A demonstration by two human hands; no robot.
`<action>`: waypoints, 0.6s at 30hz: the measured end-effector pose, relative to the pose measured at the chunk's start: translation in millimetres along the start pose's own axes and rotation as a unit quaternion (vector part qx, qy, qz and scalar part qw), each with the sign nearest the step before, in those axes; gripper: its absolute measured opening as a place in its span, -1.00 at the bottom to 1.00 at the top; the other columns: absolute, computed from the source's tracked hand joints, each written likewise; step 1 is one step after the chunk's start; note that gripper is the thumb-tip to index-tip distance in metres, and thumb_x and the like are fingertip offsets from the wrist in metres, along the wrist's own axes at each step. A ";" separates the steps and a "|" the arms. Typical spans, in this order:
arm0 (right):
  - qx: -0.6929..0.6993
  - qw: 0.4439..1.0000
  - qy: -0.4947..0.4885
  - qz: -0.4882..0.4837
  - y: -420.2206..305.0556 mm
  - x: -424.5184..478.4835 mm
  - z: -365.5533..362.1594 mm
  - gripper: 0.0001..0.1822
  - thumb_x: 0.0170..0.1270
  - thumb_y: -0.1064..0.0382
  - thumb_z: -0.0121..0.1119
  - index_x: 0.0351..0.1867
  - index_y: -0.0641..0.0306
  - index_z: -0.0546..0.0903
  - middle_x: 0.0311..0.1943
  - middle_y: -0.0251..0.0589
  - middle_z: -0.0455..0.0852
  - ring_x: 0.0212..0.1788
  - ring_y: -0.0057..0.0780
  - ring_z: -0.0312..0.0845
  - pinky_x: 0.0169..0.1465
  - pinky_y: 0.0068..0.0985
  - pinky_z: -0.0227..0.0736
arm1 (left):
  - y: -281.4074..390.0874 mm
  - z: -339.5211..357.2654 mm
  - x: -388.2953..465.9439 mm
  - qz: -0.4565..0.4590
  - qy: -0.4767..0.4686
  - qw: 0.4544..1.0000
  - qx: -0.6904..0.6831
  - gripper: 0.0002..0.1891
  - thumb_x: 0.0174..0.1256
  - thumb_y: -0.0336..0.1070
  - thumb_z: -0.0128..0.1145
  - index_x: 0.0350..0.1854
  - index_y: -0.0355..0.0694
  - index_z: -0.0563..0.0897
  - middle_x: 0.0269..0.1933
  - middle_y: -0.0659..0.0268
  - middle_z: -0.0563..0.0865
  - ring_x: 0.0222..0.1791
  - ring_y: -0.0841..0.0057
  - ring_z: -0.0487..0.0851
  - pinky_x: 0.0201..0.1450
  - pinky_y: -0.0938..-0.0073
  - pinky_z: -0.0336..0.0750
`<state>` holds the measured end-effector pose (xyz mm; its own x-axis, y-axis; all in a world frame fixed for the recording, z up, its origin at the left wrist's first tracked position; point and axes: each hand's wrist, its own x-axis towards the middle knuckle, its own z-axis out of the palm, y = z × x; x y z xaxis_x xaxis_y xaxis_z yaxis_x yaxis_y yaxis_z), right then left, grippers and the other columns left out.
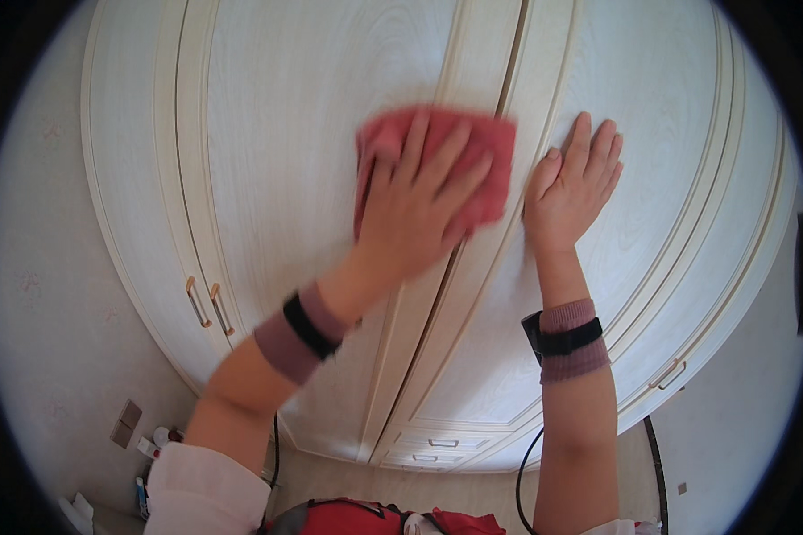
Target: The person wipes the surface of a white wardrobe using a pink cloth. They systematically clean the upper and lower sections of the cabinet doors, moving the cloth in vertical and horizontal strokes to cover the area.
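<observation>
My left hand (418, 194) is spread over a folded pink cloth (488, 137) and holds it flat against a cream wood-grain wardrobe door (294, 167). The cloth reaches across the door's raised frame and over the dark gap between two doors. Both this hand and the cloth are blurred. To the right, my right hand (579, 180) rests palm down on the neighbouring door panel (656, 154), holding nothing. Its fingers point upward, and the thumb lies apart, near the panel's moulding.
Slim metal handles (207, 307) sit on the doors at left, another handle (669, 374) at right. Small drawers (441, 443) line the wardrobe's bottom above the floor (348, 485). A wall switch plate (126, 423) and small items stand at left. Black cables (525, 468) hang by both arms.
</observation>
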<state>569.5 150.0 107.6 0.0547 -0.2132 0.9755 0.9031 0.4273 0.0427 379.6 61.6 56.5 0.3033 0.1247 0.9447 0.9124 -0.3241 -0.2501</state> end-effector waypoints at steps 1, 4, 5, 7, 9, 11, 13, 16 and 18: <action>-0.001 1.000 0.003 -0.004 -0.6 1.4 -0.9 -0.38 0.44 0.14 0.05 0.52 0.18 0.45 0.56 0.16 0.33 0.63 0.17 0.11 0.63 0.12 -0.10 | -12.6 -4.5 35.0 0.030 0.042 0.999 0.007 -0.22 0.14 -0.06 0.40 0.52 0.07 0.52 0.64 0.09 0.30 0.61 -0.27 0.17 0.48 -0.37 0.12; 0.000 1.000 0.012 -0.009 -3.0 3.4 -1.4 -0.39 0.44 0.14 0.05 0.51 0.19 0.46 0.55 0.18 0.34 0.62 0.19 0.13 0.62 0.12 -0.07 | -45.6 -14.5 124.4 0.082 0.106 0.991 0.028 -0.20 0.06 0.07 0.48 0.45 0.07 0.56 0.55 0.20 0.44 0.55 -0.14 0.29 0.34 -0.31 0.29; 0.000 1.000 0.015 -0.010 -3.1 3.5 -2.3 -0.39 0.44 0.14 0.04 0.51 0.19 0.46 0.55 0.18 0.34 0.61 0.20 0.14 0.61 0.13 -0.06 | -47.9 -23.6 146.5 0.091 0.105 0.987 0.075 -0.17 0.26 0.14 0.32 0.53 -0.18 0.44 0.60 -0.09 0.32 0.62 -0.25 0.13 0.57 -0.40 0.04; 0.001 1.000 0.018 -0.016 -6.4 3.8 -2.4 -0.39 0.44 0.14 0.04 0.50 0.20 0.46 0.54 0.19 0.34 0.60 0.22 0.15 0.60 0.14 -0.05 | -57.7 -26.8 167.8 0.101 0.124 0.981 0.106 -0.20 0.25 0.08 0.33 0.52 -0.16 0.46 0.59 -0.08 0.33 0.61 -0.25 0.15 0.56 -0.39 0.06; 0.003 1.000 0.020 -0.019 -8.7 4.3 -1.9 -0.40 0.43 0.14 0.05 0.49 0.20 0.47 0.54 0.19 0.35 0.59 0.23 0.16 0.59 0.15 -0.04 | -59.2 -25.7 162.1 0.103 0.135 0.981 0.096 -0.21 0.26 0.07 0.33 0.51 -0.15 0.46 0.59 -0.07 0.33 0.61 -0.24 0.16 0.55 -0.38 0.08; 0.000 1.000 0.021 -0.023 -3.8 4.7 -1.6 -0.40 0.43 0.13 0.05 0.48 0.20 0.46 0.53 0.19 0.35 0.58 0.25 0.17 0.58 0.16 -0.03 | -53.7 -21.2 152.8 0.100 0.141 0.982 0.079 -0.22 0.26 0.06 0.34 0.51 -0.15 0.46 0.59 -0.06 0.33 0.61 -0.24 0.16 0.55 -0.37 0.10; -0.002 0.999 0.028 -0.027 -0.6 3.3 -1.7 -0.40 0.42 0.13 0.05 0.47 0.20 0.47 0.52 0.19 0.36 0.57 0.26 0.18 0.57 0.18 -0.01 | -44.1 -18.1 134.2 0.091 0.142 0.984 0.064 -0.21 0.24 0.05 0.36 0.50 -0.15 0.47 0.59 -0.05 0.33 0.62 -0.23 0.15 0.54 -0.35 0.12; 0.005 0.999 0.031 -0.032 -3.7 5.0 -0.6 -0.41 0.41 0.13 0.06 0.46 0.20 0.48 0.50 0.17 0.36 0.55 0.26 0.18 0.56 0.19 0.01 | -34.0 -21.4 101.4 0.079 0.114 0.986 0.089 -0.19 0.22 0.03 0.39 0.51 -0.16 0.46 0.59 -0.05 0.33 0.61 -0.23 0.17 0.51 -0.35 0.17; 0.008 0.999 0.030 -0.039 -5.3 5.0 -2.0 -0.41 0.40 0.12 0.06 0.45 0.20 0.49 0.50 0.16 0.36 0.54 0.25 0.19 0.55 0.19 0.02 | -38.3 -6.2 71.8 0.118 0.160 0.951 0.238 -0.18 0.21 0.02 0.38 0.52 -0.17 0.45 0.59 -0.06 0.33 0.60 -0.24 0.18 0.49 -0.35 0.19</action>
<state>565.8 144.9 111.8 0.0111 -0.2983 0.9544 0.8986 0.4216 0.1213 364.7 77.1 135.3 0.4856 -0.2152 0.8473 0.8733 0.1623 -0.4593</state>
